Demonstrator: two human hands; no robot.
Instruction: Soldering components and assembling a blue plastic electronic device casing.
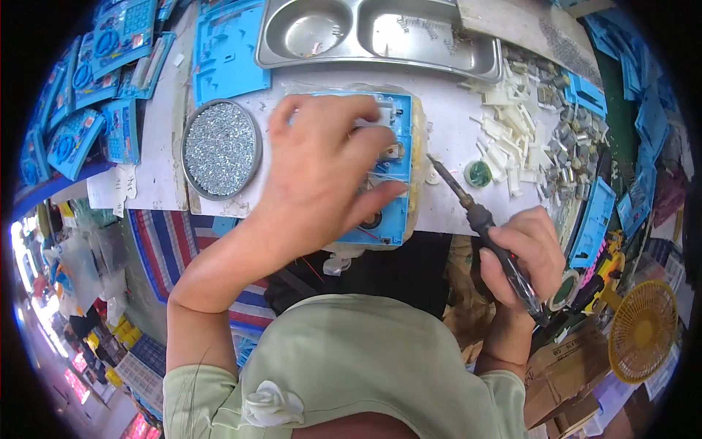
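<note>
My right hand (pixel 528 256) is closed around the black handle of a soldering iron (pixel 504 257), whose metal tip points up and left, beside a blue plastic housing (pixel 398 212) and apart from it. That housing lies open in front of me on a pale yellowish pad (pixel 418 146), with small parts and a thin red wire inside. Over its left side hovers my left hand (pixel 322 164), thumb and fingers apart and slightly smeared by motion; no held thing shows between them. This hand hides much of the housing's inside.
A round dish of small metal screws (pixel 221 150) stands left. Behind is a steel compartment tray (pixel 314 62). To the right lie white plastic parts (pixel 512 124), small metal motors (pixel 574 150) and a little green-filled pot (pixel 478 174). Blue housings (pixel 121 36) are piled far left; a yellow basket (pixel 643 331) sits lower right.
</note>
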